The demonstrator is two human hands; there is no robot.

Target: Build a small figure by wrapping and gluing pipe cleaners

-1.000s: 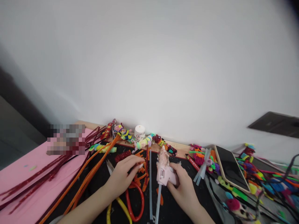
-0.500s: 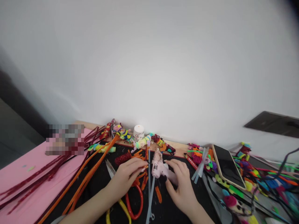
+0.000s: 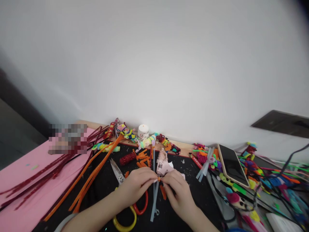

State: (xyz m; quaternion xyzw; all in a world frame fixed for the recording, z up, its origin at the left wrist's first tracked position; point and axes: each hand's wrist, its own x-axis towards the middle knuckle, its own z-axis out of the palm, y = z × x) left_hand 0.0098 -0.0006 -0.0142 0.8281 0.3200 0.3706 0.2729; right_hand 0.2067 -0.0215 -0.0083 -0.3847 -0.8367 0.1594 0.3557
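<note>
My left hand and my right hand meet over the black mat, fingertips pinching a small orange pipe cleaner piece between them. Just behind the fingers lies a pale pink hot glue gun, its nozzle towards the wall. Translucent glue sticks run beneath the hands towards me. Partly under my left hand are scissors with red and yellow handles. Short cut orange pipe cleaner pieces and a dark red glittery roll lie beyond it.
Long orange pipe cleaners and dark red ones stretch across the left, over a pink surface. Small colourful figures and a white tub line the wall. On the right are a phone, more glue sticks and a cluttered pile with cords.
My right hand has left the glue gun's handle and moved left to meet my left hand. Both now pinch the orange piece. The view has shifted slightly.
</note>
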